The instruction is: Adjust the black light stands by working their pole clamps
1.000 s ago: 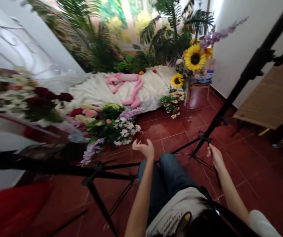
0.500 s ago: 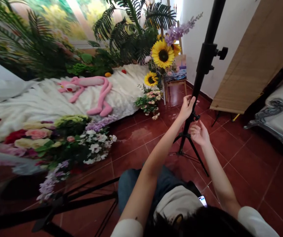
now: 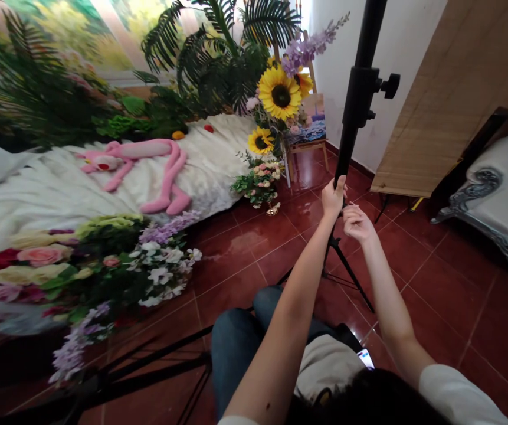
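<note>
While wrapped around the pole of a black tripod light stand (image 3: 359,100), left hand (image 3: 333,198) clenched, fingers grasping the pole; stand at 12 o'clock, clock positions taken from the hands. Right hand (image 3: 357,224) just below, fingers curled and partly open, close beside the pole; any hold on a small part impossible to tell. Denim-clad knees (image 3: 236,348) at 7 o'clock, on a red tile floor (image 3: 240,248). Mixed flowers (image 3: 103,271) at 9 o'clock; pink plush panther (image 3: 134,150) on white fabric (image 3: 59,200) at 10 o'clock; sunflowers (image 3: 279,94) at 11 o'clock; bamboo screen (image 3: 443,100) at 1 o'clock; upholstered bench (image 3: 501,206) at 3 o'clock.
</note>
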`<state>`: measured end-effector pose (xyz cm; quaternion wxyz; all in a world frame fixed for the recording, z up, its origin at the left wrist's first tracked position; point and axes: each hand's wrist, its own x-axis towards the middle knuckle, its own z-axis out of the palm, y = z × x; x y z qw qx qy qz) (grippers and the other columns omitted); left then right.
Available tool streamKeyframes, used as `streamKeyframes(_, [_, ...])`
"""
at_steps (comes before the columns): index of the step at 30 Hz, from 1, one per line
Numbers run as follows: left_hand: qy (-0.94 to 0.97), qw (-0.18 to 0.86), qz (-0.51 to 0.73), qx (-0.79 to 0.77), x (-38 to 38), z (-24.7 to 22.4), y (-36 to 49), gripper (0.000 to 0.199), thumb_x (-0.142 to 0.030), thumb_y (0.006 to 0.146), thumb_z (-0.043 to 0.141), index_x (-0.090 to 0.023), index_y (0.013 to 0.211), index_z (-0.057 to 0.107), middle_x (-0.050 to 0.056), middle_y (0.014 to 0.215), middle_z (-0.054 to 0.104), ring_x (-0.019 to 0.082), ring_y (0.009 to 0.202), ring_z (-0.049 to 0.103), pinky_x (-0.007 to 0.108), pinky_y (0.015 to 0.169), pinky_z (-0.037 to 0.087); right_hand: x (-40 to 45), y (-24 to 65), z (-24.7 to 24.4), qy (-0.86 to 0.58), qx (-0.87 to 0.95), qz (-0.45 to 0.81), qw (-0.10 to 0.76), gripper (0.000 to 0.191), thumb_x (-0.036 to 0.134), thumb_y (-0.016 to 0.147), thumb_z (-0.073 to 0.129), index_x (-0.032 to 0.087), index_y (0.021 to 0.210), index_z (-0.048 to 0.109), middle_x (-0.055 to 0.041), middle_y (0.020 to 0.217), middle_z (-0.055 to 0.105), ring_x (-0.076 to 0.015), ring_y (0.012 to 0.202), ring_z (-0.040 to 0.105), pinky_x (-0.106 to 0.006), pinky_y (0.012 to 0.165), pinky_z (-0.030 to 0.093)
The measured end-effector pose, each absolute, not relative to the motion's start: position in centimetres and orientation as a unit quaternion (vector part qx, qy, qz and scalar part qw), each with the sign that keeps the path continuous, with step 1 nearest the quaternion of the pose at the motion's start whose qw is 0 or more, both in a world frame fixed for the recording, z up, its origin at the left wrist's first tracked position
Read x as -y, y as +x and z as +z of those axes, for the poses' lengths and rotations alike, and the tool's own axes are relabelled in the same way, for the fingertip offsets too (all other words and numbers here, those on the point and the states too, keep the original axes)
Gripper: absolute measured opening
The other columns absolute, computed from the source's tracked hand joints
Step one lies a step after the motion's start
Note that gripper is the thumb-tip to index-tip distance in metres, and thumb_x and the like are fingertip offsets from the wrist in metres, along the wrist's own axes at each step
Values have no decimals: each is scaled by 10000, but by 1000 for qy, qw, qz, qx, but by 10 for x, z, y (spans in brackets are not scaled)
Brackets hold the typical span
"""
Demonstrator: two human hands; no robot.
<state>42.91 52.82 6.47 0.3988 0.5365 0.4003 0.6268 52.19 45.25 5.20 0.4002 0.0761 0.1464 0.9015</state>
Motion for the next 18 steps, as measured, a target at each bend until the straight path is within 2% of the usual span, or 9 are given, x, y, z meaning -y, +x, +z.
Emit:
streamKeyframes(5, [536,396,625,-407,-528,64,430,667,-829,828,358,-215,655,552,-13,533,550,103,499,525,260,585,420,-455,528,53,157,-294,892,307,254,278,959,457,211,716,483,36,557,546,-79,451,473,-188,439,475])
streamKeyframes(7, [537,390,622,-415,-527,64,430,670,-832,829,345,-216,661,550,-14,536,549,103,503,530,258,587,421,-453,529,55,161,-315,884,304,265,293,964,466,207,714,493,26,570,563,-78,453,488,-189,439,487])
streamKeyframes(9, [539,388,617,-422,-526,64,430,676,-838,827,329,-217,672,549,-15,546,552,102,507,534,256,588,422,-453,527,56,131,-292,883,344,287,283,986,441,205,716,496,22,583,580,-72,453,510,-175,439,501])
streamKeyframes(11, [542,388,611,-427,-526,64,430,676,-840,827,321,-219,680,545,-16,554,556,100,504,532,255,587,422,-455,525,57,42,-204,885,417,316,261,1014,404,205,713,482,31,575,582,-53,434,509,-133,422,485])
streamKeyframes(14, [547,382,605,-435,-527,64,430,672,-833,836,316,-221,678,543,-15,555,558,104,512,538,257,597,422,-458,522,58,-224,45,834,502,297,263,1018,459,192,732,493,45,555,581,-29,392,459,-90,401,437])
streamKeyframes(16, [550,375,603,-439,-528,63,430,672,-827,844,312,-221,676,547,-12,554,559,109,527,547,259,612,425,-459,521,60,-413,247,727,490,271,299,1005,503,180,763,524,14,593,627,-42,404,469,-128,448,475])
streamKeyframes(18, [552,377,602,-437,-528,63,429,666,-824,845,321,-220,681,550,-13,554,559,111,532,551,261,620,427,-456,523,64,-540,446,570,430,265,340,997,510,176,792,551,-38,678,688,-82,465,536,-199,536,525])
